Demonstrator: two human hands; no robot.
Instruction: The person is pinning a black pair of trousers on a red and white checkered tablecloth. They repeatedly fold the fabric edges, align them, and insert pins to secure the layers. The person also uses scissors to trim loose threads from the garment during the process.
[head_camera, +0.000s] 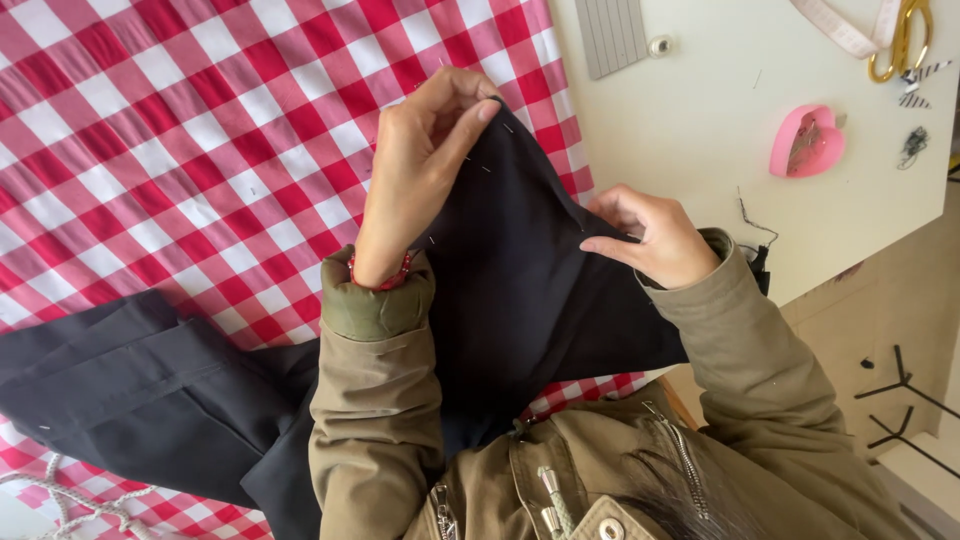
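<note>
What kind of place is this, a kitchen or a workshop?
Most likely a home sewing corner. Both hands, left hand and right hand, hold pinned black fabric; gold scissors, a measuring tape and a pink heart-shaped pin box lie on the white table.

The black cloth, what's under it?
Under the black cloth lies a red-and-white checked cloth on a pale table. The left hand and right hand hold its edge. Whatever lies beneath its middle is hidden.

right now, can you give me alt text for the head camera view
A person's left hand pinches the top edge of a black garment while the right hand holds its side, above a red and white checked cloth. On the white table lie a pink heart-shaped dish and gold scissors.
</note>
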